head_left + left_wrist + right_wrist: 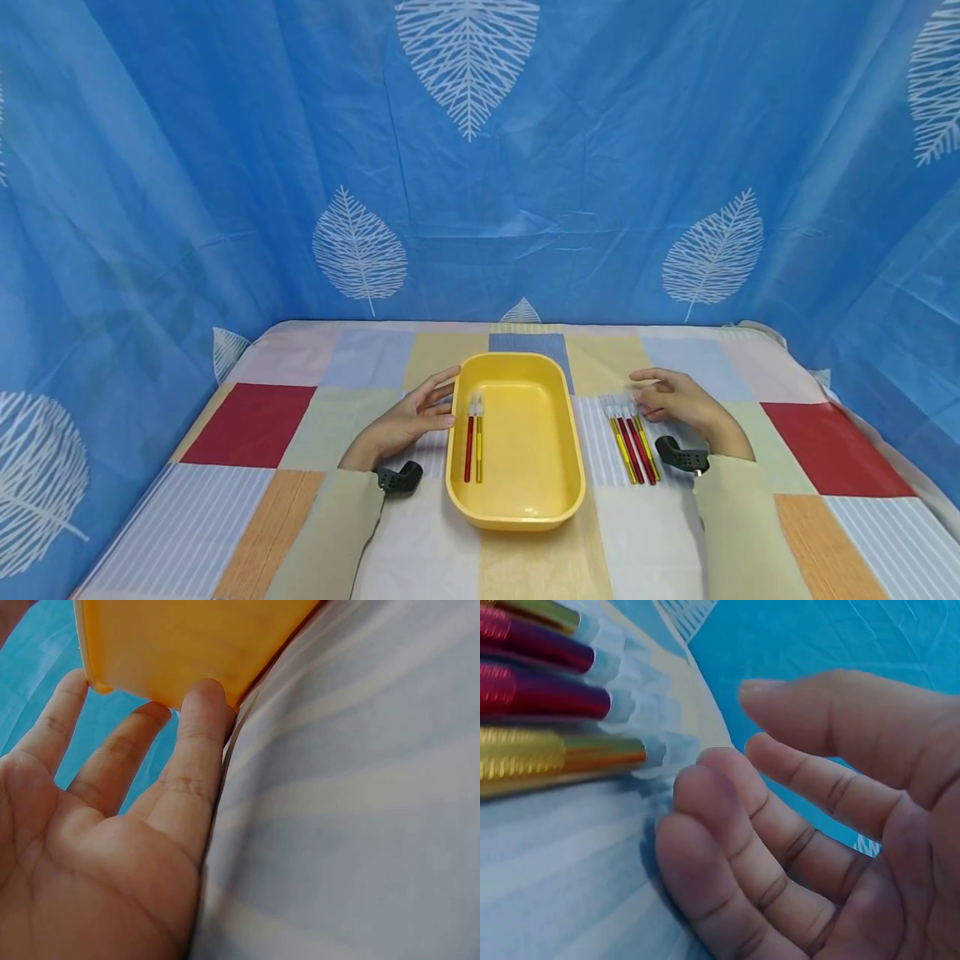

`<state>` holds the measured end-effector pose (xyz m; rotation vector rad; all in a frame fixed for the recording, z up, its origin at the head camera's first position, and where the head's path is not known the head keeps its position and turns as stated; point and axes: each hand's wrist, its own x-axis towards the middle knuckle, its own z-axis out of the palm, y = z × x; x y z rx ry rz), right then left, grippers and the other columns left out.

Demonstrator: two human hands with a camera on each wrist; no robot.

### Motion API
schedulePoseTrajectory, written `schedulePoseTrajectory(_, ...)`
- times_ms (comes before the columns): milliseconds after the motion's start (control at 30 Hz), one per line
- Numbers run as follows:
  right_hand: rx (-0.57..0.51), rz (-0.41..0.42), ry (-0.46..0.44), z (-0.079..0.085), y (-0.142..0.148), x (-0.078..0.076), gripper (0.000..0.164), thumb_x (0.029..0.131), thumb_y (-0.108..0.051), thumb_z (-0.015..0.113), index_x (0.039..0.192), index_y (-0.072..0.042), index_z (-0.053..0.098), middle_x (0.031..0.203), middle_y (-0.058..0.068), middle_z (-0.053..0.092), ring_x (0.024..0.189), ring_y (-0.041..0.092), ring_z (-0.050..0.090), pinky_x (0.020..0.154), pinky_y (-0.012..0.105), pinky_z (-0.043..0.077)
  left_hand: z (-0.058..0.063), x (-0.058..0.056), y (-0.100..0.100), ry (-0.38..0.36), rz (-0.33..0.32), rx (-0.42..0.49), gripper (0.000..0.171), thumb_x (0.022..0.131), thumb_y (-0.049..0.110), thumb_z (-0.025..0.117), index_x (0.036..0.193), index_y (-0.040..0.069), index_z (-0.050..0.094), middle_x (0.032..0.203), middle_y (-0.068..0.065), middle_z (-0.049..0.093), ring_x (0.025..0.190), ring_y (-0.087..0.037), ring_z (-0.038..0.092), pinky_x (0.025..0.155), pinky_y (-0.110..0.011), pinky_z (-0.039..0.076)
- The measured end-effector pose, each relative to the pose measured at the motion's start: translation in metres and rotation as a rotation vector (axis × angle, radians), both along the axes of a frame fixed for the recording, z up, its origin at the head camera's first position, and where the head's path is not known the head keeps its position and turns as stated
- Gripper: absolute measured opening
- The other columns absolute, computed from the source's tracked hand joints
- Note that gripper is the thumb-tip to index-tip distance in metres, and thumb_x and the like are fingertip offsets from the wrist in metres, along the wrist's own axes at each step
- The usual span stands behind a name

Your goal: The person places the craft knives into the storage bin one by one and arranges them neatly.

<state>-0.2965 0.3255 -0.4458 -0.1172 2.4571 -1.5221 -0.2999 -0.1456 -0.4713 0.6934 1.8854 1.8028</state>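
Observation:
My left hand rests its fingertips against the left side of the yellow tray; in the left wrist view its fingers are mostly straight along the tray's outer wall. Inside the tray, at its left, lie a red craft knife and a gold craft knife, side by side. Over the capped ends of several more red and gold craft knives hovers my right hand. In the right wrist view its fingers are loosely bent beside the clear cap of the nearest gold craft knife, holding nothing.
A patchwork cloth covers the table. Blue leaf-patterned curtain hangs behind the table and on both sides. Each wrist wears a black band device, one at the left wrist and one at the right.

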Motion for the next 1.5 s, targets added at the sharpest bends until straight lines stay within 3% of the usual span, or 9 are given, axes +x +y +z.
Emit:
schedulePoseTrajectory(233,0.05,0.038,0.011,-0.003,0.005,0.002,0.062,0.1,-0.007,0.074,0.149,0.02,0.046,0.103,0.007,0.073,0.089,0.014,0.065,0.077,0.024,0.06,-0.001,0.0,-0.001,0.006,-0.01,0.006,0.09,0.106,0.016,0.073,0.174,0.009,0.016,0.176,-0.025,0.023,0.159,-0.047,0.032,0.122,-0.047,0.043)
schedulePoseTrajectory(600,0.107,0.068,0.007,-0.002,-0.003,0.001,0.067,0.097,-0.003,0.073,0.152,0.019,0.043,0.093,0.005,0.061,0.083,0.018,0.057,0.069,0.025,0.053,-0.003,-0.001,0.0,0.013,-0.008,0.025,0.089,0.106,0.018,0.073,0.174,0.009,0.017,0.175,-0.027,0.024,0.159,-0.048,0.029,0.123,-0.05,0.041)
schedulePoseTrajectory(1067,0.148,0.08,0.034,-0.001,-0.009,0.001,0.048,0.095,0.001,0.071,0.137,0.018,0.056,0.086,0.004,0.054,0.076,0.018,0.053,0.064,0.024,0.047,-0.003,-0.001,0.0,0.015,-0.007,0.026,0.09,0.105,0.018,0.074,0.174,0.009,0.017,0.175,-0.027,0.024,0.16,-0.048,0.029,0.124,-0.052,0.039)
schedulePoseTrajectory(1500,0.093,0.065,-0.004,0.008,-0.004,0.003,0.053,0.095,0.001,0.07,0.141,0.015,0.048,0.101,0.012,0.069,0.082,0.021,0.066,0.071,0.031,0.063,-0.002,-0.001,0.0,0.0,-0.003,0.034,0.092,0.104,0.018,0.076,0.174,0.008,0.017,0.175,-0.027,0.024,0.16,-0.048,0.028,0.125,-0.053,0.037)
